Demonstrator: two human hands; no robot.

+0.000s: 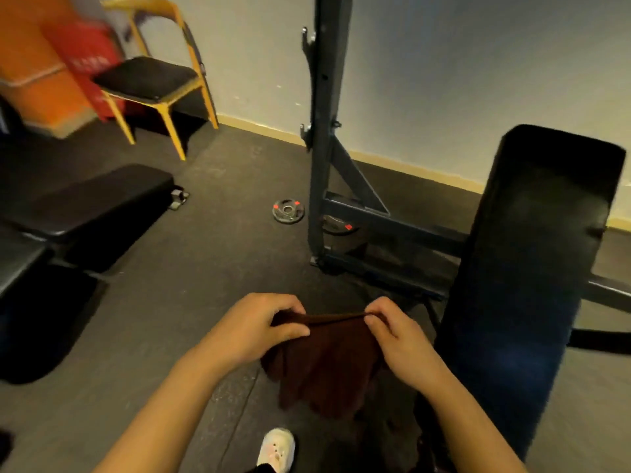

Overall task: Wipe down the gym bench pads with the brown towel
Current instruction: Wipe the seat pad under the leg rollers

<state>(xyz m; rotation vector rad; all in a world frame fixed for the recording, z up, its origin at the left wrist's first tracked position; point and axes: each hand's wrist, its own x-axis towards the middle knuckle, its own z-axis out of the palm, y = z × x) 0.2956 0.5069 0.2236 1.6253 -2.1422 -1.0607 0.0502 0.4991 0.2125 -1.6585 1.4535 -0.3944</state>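
Both hands were raised in front of the body, left hand (254,327) and right hand (397,331) each pinching a top corner of the brown towel (324,367). Its top edge stretched taut left-right between them, the rest hanging down above the floor (177,302). The black bench pad (532,268) lay just right, long axis running away from the camera.

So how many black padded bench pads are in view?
3: one long black pad right of the hands, one flat black pad at left, another cut off at the left edge. More may be hidden.
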